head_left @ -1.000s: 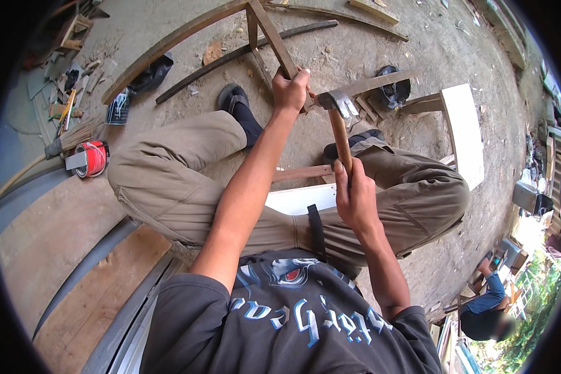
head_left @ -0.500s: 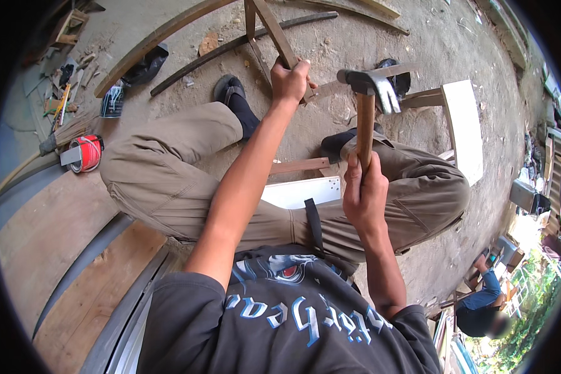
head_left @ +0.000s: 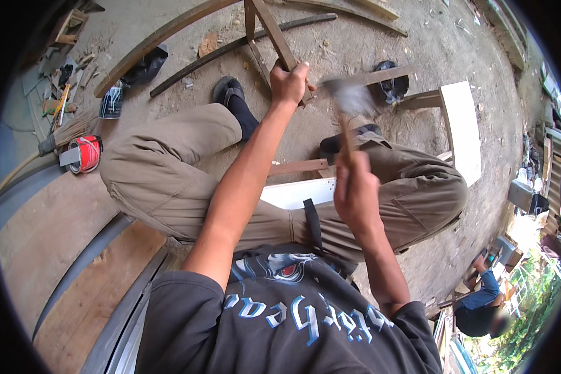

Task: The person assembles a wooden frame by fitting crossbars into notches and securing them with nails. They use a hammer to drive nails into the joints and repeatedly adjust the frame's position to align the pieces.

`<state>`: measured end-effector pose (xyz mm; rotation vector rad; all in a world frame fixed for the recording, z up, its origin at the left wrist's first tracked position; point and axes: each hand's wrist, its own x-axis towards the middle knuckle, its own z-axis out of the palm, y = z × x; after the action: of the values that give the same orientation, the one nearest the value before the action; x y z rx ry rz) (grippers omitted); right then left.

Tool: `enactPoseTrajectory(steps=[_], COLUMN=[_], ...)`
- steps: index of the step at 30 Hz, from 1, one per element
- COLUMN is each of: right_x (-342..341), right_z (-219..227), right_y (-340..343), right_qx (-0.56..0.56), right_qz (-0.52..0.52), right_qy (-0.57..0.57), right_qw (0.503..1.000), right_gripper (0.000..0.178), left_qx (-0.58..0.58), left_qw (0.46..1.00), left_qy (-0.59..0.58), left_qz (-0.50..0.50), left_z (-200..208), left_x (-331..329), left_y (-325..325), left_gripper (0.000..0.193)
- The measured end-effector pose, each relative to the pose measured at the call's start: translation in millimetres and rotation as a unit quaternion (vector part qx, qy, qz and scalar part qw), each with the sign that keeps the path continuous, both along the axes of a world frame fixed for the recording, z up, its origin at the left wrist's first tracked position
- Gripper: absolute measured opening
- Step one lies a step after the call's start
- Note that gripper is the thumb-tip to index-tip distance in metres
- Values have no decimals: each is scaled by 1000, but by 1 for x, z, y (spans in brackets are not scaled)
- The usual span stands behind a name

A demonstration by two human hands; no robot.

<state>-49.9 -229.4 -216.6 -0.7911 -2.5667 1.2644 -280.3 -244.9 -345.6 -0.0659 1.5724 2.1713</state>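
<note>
My left hand [head_left: 289,83] is wrapped round the lower end of a brown wooden bar, part of a wooden frame [head_left: 273,34] with a long curved rail. In my right hand [head_left: 358,190] is the wooden handle of a claw hammer [head_left: 346,134]. Motion smears the hammer's head, which is in the air to the right of the bar's end and apart from it. Beyond the head lies a wooden strip [head_left: 386,75], partly covered by the blur. Between my legs, a white board [head_left: 299,192] and a reddish-brown wooden piece [head_left: 299,166] lie close together.
On the right stands a white panel [head_left: 461,131] joined to a wooden piece. A red can [head_left: 88,154] and a broom [head_left: 71,134] are at the left. Dark plastic bags [head_left: 389,87] and curved wood strips lie on the dirt ground. Another person [head_left: 480,305] sits at the far right.
My right hand has swung the hammer leftward, bringing its head toward the bar's end. The left hand and the wooden frame stay where they were.
</note>
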Motion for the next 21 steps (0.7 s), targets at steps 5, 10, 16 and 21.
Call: enactPoseTrajectory(steps=[5,10,16,21], right_x=[-2,1,-2,-3], right_z=[2,-18,-15,-20], right_y=[3,-2,1,-1], right_qx=[-37,-36,-35,-40], right_qz=[-15,18,-20,7], right_qy=[-8,-52,34,-37], right_qw=[999,998,999,998], right_gripper=[16,17,15,15], left_qx=[9,4,18,5], left_qw=[1000,1000,1000,1000], left_qy=[11,10,17,18], left_qz=[18,1,3,8], left_z=[-4,-6,-3,-5], left_x=[-1,-2,-4,0], left_y=[0,0,0,0], left_gripper=[14,10,14,11])
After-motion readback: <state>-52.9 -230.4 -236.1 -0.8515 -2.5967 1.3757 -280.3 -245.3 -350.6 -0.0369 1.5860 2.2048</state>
